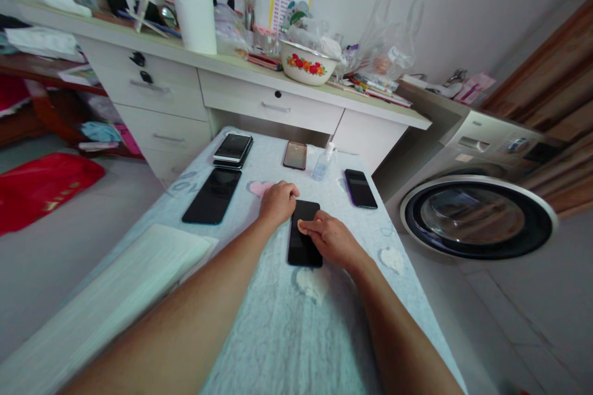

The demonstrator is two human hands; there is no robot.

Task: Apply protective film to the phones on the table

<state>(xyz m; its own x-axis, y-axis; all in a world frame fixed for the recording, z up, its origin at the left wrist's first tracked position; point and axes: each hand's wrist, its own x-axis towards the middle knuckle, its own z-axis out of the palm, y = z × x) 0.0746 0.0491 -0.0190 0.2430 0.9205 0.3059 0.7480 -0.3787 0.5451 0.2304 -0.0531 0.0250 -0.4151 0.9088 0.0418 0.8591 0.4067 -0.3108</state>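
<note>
A black smartphone (306,245) lies flat on the cloth-covered table, screen up. My right hand (334,239) is over its right side, fingers pressed together on a small orange-tan pad (302,227) that touches the screen. My left hand (277,202) is curled closed beside the phone's top left corner; whatever its fingers hold, if anything, is hidden. Just behind that hand is a pink patch (259,188) on the table. A clear spray bottle (322,163) stands upright farther back, beside a brownish phone case (295,155).
At the left lie a large black phone (213,195) and a stack of phones (233,149). A purple-edged phone (361,189) is near the right edge. A long pale padded object (134,284) runs along the table's left side. Beyond stand a drawer desk (278,99) and a washing machine (482,136).
</note>
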